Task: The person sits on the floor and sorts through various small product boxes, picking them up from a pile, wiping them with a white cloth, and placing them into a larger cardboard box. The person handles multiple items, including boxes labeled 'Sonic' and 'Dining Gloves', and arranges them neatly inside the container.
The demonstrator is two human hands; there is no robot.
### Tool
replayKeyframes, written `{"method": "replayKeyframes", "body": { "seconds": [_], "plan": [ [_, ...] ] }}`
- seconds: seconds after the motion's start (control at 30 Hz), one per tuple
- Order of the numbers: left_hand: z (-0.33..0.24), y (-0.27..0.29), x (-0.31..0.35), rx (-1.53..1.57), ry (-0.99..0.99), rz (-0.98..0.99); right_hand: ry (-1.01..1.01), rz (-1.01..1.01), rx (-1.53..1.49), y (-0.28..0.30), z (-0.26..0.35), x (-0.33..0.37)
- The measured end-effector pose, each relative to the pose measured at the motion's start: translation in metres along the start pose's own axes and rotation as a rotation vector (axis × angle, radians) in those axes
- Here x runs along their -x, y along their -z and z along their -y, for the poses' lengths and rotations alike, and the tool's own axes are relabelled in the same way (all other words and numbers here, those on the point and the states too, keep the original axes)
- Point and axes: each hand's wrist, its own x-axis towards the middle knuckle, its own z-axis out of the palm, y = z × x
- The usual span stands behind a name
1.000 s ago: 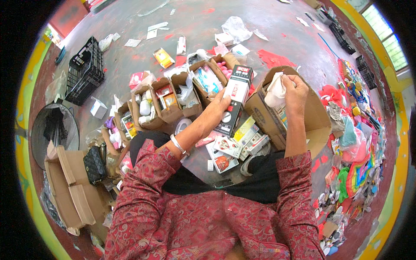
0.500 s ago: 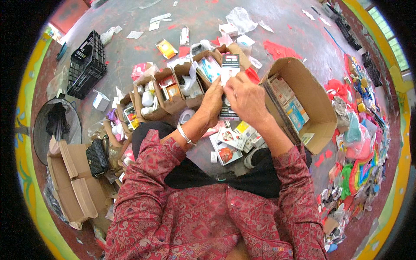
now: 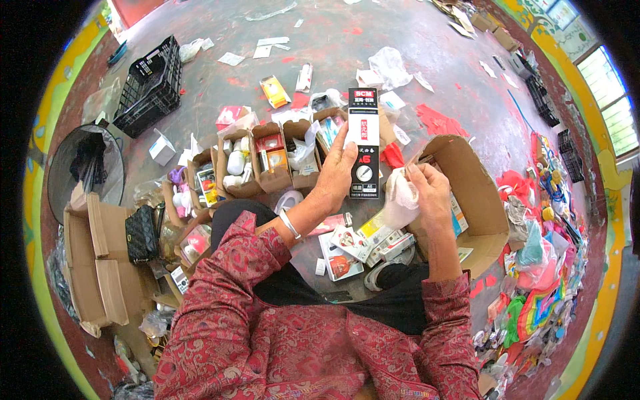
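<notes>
Upright in front of me is a long, narrow black-and-white carton [image 3: 365, 175] with a red patch, its printed face toward me. My left hand [image 3: 335, 175] is closed on its left edge, thumb across the front and fingers behind. To the right of the carton, my right hand [image 3: 432, 190] pinches a soft, crumpled white piece [image 3: 400, 201], cloth-like, that hangs from the fingertips. Whether it is fabric or thin plastic I cannot tell. Below both hands several small printed boxes [image 3: 350, 241] lie between my legs, partly overlapping.
A large open cardboard box [image 3: 490, 207] holding packages stands at the right. Small cardboard compartments [image 3: 271, 179] curve along the left, filled with goods. Beyond are a black plastic crate [image 3: 150, 87] and a mesh bin [image 3: 63, 167]. Mixed colourful items [image 3: 543, 267] are heaped far right.
My right hand has moved off the carton, right and toward me, and now carries the white piece. The left hand still holds the carton, its front now mostly uncovered. The whole view has shifted.
</notes>
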Motion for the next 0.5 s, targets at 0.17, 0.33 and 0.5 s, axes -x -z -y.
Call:
{"method": "replayKeyframes", "body": {
  "seconds": [0.17,0.33,0.5],
  "plan": [
    [0.007,0.0,0.002,-0.178,-0.076,0.08,-0.061,0.142,0.04,-0.021,0.004,0.0],
    [-0.001,-0.004,0.007,-0.052,0.03,0.125,-0.092,0.294,0.099,-0.02,0.002,-0.002],
    [-0.021,-0.005,0.001,0.343,0.332,0.295,-0.105,0.327,-0.159,-0.023,0.004,0.006]
  ]
}}
